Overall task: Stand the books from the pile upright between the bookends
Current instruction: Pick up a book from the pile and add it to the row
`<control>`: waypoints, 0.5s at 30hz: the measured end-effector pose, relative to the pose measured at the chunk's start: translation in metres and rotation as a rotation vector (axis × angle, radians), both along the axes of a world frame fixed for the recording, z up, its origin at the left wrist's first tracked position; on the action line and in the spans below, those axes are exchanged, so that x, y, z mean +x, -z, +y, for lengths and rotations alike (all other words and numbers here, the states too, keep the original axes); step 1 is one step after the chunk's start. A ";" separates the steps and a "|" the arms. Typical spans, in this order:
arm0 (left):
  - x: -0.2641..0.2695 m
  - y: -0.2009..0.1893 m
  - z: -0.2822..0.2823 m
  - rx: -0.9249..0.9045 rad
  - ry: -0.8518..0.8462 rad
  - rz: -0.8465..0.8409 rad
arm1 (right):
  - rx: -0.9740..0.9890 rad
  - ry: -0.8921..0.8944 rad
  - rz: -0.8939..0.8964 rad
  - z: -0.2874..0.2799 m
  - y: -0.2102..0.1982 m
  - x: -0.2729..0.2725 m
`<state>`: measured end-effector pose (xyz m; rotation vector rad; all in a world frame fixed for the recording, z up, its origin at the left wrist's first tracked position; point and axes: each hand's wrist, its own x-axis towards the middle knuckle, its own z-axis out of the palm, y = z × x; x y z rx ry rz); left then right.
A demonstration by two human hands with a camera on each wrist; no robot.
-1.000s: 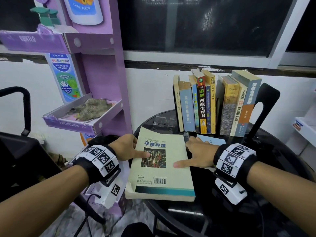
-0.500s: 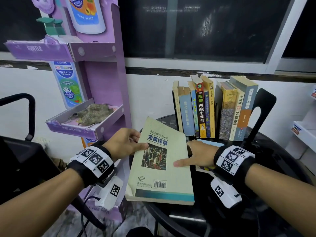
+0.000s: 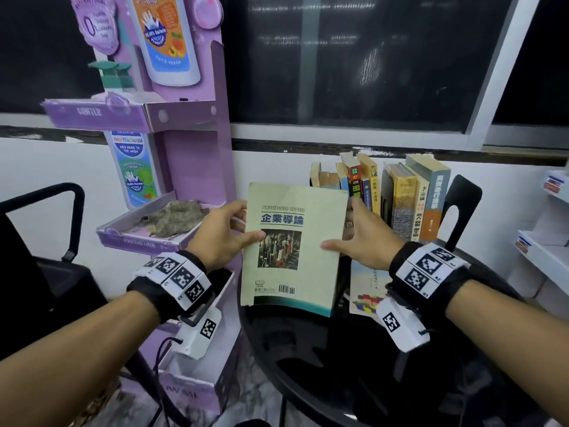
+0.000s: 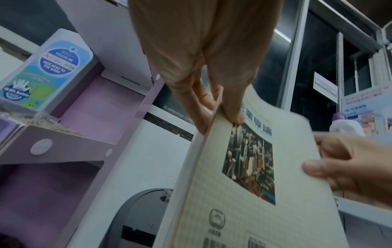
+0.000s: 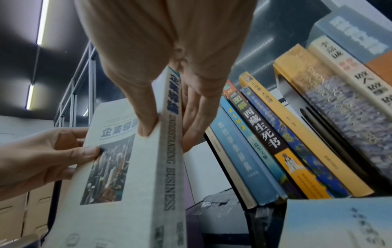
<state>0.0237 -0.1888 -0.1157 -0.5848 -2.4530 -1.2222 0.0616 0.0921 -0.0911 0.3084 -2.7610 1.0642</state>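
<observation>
A pale green paperback, the Understanding Business book (image 3: 292, 248), is held tilted nearly upright above the black round table (image 3: 323, 349). My left hand (image 3: 248, 224) pinches its left edge, thumb on the cover (image 4: 244, 193). My right hand (image 3: 340, 226) grips the spine side (image 5: 169, 167), thumb in front and fingers behind. Just behind it stands the row of upright books (image 3: 397, 198), with a black bookend (image 3: 462, 204) at its right end. The left bookend is hidden behind the lifted book. One light blue book (image 3: 366, 285) lies flat on the table.
A purple cardboard display stand (image 3: 191, 124) rises close on the left, its tray (image 3: 147, 238) beside my left hand. A black chair (image 3: 40, 241) is at far left. White shelves (image 3: 548, 241) stand at the right. A white wall and dark window are behind the books.
The green book has risen from lying flat on the table to nearly upright and moved toward the row of books. Both hands went up with it.
</observation>
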 end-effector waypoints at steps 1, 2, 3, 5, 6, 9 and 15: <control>0.000 0.001 0.000 -0.026 -0.005 0.022 | 0.000 -0.009 0.012 -0.001 -0.002 0.004; 0.001 0.002 0.000 -0.046 -0.003 0.039 | -0.002 -0.019 0.022 -0.001 -0.002 0.007; 0.001 0.003 -0.001 -0.055 0.002 0.048 | -0.008 -0.028 0.031 -0.001 -0.001 0.009; 0.000 0.006 -0.002 -0.067 0.005 0.052 | -0.030 -0.053 0.049 0.000 0.000 0.012; 0.000 0.007 -0.003 -0.072 0.003 0.053 | -0.047 -0.070 0.050 0.001 0.002 0.013; -0.001 0.009 -0.005 -0.082 0.007 0.063 | -0.120 -0.128 0.008 0.004 0.004 0.017; -0.004 0.009 -0.005 -0.122 0.074 0.005 | -0.187 -0.172 -0.017 0.003 0.009 0.020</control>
